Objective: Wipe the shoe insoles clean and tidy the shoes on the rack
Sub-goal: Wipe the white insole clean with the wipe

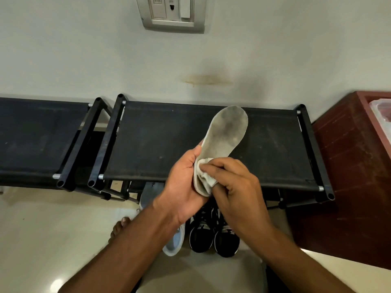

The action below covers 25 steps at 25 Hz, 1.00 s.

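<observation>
Two hands work: left hand (pixel 186 182) grip clamps the worn grey foam insole (pixel 226 132) heel steady over the black fabric rack (pixel 160 140); right hand (pixel 237 187) pinches the white cloth (pixel 206 174) against it for wiping.

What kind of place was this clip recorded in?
Probably a home entryway or hallway: black shoe racks stand against a plain wall with a switch plate, and sneakers sit on the tiled floor below.

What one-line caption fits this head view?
Left hand holds a soiled insole while right hand rubs its heel with a cloth above the black shoe rack.
</observation>
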Available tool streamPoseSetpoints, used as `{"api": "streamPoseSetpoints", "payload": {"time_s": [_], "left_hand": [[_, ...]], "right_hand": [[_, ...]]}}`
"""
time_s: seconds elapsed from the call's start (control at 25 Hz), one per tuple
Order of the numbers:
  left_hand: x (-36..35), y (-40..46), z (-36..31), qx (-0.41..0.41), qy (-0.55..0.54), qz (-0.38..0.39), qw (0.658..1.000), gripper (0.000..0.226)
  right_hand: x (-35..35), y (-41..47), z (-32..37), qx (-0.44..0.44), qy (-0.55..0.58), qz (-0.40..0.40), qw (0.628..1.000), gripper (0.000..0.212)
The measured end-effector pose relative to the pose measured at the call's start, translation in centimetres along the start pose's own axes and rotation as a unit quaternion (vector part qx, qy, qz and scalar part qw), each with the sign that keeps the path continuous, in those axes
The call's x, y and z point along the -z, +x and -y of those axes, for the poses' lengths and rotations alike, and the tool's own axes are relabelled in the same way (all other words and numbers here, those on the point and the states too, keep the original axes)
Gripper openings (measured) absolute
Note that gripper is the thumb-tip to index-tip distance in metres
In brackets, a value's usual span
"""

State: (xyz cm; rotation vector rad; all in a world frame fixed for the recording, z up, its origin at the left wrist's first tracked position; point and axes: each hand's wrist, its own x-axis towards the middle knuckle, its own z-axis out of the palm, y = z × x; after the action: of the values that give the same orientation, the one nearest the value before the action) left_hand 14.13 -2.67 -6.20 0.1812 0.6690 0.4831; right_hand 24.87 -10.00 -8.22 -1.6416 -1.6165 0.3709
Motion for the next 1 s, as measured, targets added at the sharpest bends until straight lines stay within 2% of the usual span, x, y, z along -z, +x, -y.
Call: {"api": "streamPoseSetpoints", "payload": {"time_s": [0.12,0.24,0.32,0.44,0.52,0.6,0.68,0.72,0.8,0.88,1.0], "left_hand": [[-0.4,-0.3,0.9,-0.016,0.016,0.013,1.000,0.038],[-0.2,-0.3,-0.2,-0.016,0.001,0.002,1.000,0.039],[-0.2,-0.4,-0.3,-0.018,0.007,-0.004,1.000,0.039],[-0.7,-0.5,1.2,-0.019,0.055,0.005,0.998,0.035],[-0.7,-0.4,1.4,-0.016,0.069,-0.003,0.997,0.035],[-0.3,-0.2,0.6,-0.003,0.022,-0.007,1.000,0.038],[0.3,-0.1,0.1,-0.004,-0.001,-0.010,1.000,0.042],[0.3,-0.3,0.2,-0.008,0.011,-0.007,1.000,0.042],[0.1,-0.3,1.3,-0.017,0.077,-0.004,0.997,0.040],[-0.2,-0.3,2.0,-0.014,0.124,-0.020,0.992,0.041],[-0.1,-0.3,1.1,-0.002,0.054,-0.015,0.998,0.034]], "right_hand": [[0.5,1.0,-1.5,-0.051,0.014,-0.045,0.998,0.023],[0.0,0.0,0.6,-0.030,0.078,0.012,0.996,0.024],[0.0,-0.3,0.5,0.003,0.062,0.025,0.998,0.027],[1.3,1.2,-2.5,-0.037,-0.001,-0.058,0.998,0.027],[1.6,1.5,-2.6,-0.064,0.023,-0.076,0.995,0.027],[0.6,0.5,-0.4,-0.044,0.064,-0.033,0.996,0.026],[0.0,-0.3,0.7,0.009,0.059,0.003,0.998,0.026],[0.3,0.0,0.0,0.022,0.025,-0.008,0.999,0.027],[1.6,1.5,-2.6,-0.011,-0.048,-0.066,0.997,0.029],[2.6,2.3,-3.8,-0.064,-0.039,-0.097,0.992,0.032],[0.5,0.5,-0.9,-0.042,-0.006,-0.054,0.998,0.027]]}}
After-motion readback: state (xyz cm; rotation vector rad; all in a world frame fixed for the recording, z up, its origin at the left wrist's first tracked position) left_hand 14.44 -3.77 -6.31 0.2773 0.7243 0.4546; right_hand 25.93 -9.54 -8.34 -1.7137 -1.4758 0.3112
